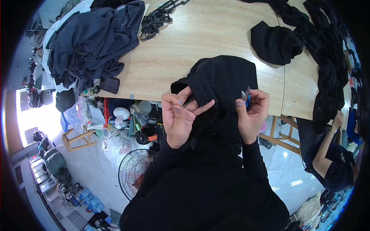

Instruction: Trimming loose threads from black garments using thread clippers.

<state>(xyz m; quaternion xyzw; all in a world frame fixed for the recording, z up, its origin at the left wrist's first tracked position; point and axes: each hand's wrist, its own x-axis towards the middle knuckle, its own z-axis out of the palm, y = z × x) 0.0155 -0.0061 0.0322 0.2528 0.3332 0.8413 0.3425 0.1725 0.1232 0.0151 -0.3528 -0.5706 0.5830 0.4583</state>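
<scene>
A black fabric piece (231, 71) lies over the table's near edge and hangs down toward my lap. My left hand (178, 121) is closed on its left edge, with thumb and fingertips pinching the dark cloth and another finger laid along a fold. Held in my right hand (253, 117) is a small pair of thread snips (247, 101) with blue on the handle. Their pointed metal tips face up and away from me, close to the cloth's right side. The fingers partly hide the snips.
On the wooden table (208, 30) are a heap of dark garments (88, 42), a phone (110, 85), tangled black straps (156, 21), a black bundle (275, 43) and bunched black cloth (327, 73). A fan (133, 173) stands at lower left. Another person (331, 161) works at right.
</scene>
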